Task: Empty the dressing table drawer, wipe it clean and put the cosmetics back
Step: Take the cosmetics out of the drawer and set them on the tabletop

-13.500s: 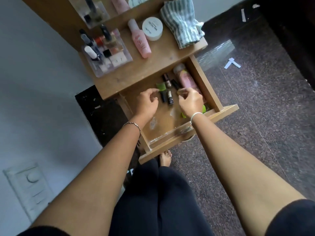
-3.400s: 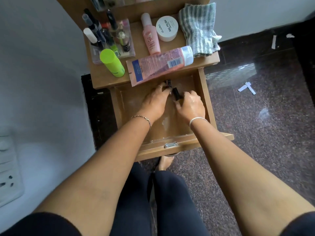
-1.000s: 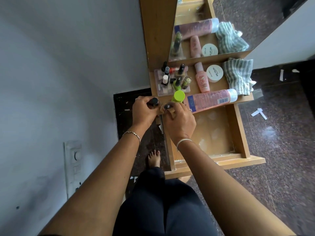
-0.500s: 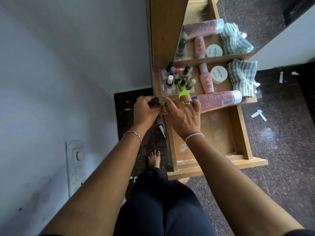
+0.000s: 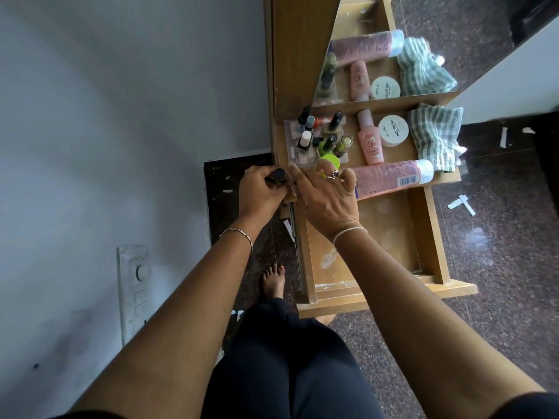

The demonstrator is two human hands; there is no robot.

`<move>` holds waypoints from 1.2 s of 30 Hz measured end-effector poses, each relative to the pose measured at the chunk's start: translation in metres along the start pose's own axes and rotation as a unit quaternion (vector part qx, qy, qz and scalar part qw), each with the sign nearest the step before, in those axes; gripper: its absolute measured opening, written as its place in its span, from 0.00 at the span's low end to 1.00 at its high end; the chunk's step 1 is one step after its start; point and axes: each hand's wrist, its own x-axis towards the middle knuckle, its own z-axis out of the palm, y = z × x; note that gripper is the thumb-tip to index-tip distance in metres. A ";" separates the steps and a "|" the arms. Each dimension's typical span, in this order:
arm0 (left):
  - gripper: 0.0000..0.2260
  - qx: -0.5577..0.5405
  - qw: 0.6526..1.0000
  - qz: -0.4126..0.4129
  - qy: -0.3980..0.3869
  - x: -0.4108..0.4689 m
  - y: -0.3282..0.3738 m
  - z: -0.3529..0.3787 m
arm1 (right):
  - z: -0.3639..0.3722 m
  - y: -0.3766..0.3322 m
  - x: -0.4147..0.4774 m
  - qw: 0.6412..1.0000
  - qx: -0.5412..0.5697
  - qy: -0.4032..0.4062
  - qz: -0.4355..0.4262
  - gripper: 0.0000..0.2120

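Observation:
The wooden drawer (image 5: 429,237) is pulled out, and its bare bottom shows pale smudges. My left hand (image 5: 261,193) is closed on a small dark bottle (image 5: 276,176) at the table top's left front corner. My right hand (image 5: 325,196) lies beside it with fingers spread over the table edge, partly covering a lime-green capped bottle (image 5: 329,161). On the table top lie a long pink tube (image 5: 393,178), a pink bottle (image 5: 370,140), a white jar (image 5: 393,130) and a clear tray of nail polishes (image 5: 314,137). A striped green cloth (image 5: 437,136) sits at the right end.
A mirror (image 5: 372,52) behind the table top reflects the cosmetics. A grey wall with a switch plate (image 5: 134,285) runs along the left. Dark speckled floor with paper scraps (image 5: 461,204) lies to the right. My bare foot (image 5: 273,279) stands left of the drawer.
Both hands have come up out of the drawer to the table top's left front corner with small bottles. In the last half second my right hand's fingers spread out flat; the left stays closed.

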 end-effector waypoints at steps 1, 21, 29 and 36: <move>0.14 0.000 1.000 0.001 0.001 0.000 0.000 0.001 | 0.001 0.001 0.000 1.000 0.004 0.001 -0.003 0.19; 0.12 0.001 0.999 0.014 0.033 -0.007 0.005 -0.007 | 0.002 0.007 -0.008 1.000 -0.019 0.011 -0.005 0.27; 0.06 -0.039 0.995 0.042 0.077 -0.028 0.051 -0.021 | -0.030 0.011 -0.012 0.996 0.005 0.027 0.083 0.31; 0.12 -0.076 0.989 0.068 0.105 -0.037 0.095 -0.013 | -0.065 0.028 -0.004 0.951 0.189 0.004 0.245 0.23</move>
